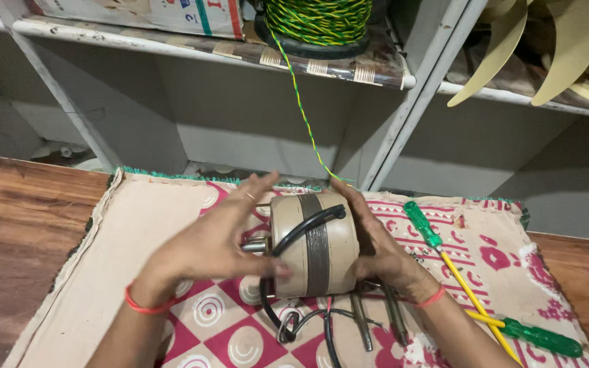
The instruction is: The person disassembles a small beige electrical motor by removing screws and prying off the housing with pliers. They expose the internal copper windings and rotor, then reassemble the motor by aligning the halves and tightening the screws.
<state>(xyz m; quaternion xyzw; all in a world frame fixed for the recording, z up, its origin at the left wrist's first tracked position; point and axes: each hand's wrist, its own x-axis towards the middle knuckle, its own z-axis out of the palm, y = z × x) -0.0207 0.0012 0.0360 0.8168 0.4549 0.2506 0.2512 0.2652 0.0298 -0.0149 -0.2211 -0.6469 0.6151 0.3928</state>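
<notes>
A beige round fan motor [315, 242] with a dark band around its middle stands on edge on a patterned cloth [138, 232]. My left hand [216, 242] presses against its left face near the shaft, fingers spread, thumb on the lower front. My right hand [376, 249] cups the motor's right side from behind. A black cable [301, 228] runs over the motor and loops down onto the cloth below it.
Two green-handled screwdrivers with yellow shafts [438, 252] [533, 335] lie on the cloth to the right. Metal tools [393, 313] lie under my right wrist. A spool of green-yellow twisted wire [318, 24] sits on the white shelf [192, 44] above, one strand hanging down. Beige fan blades [560, 48] rest at the upper right.
</notes>
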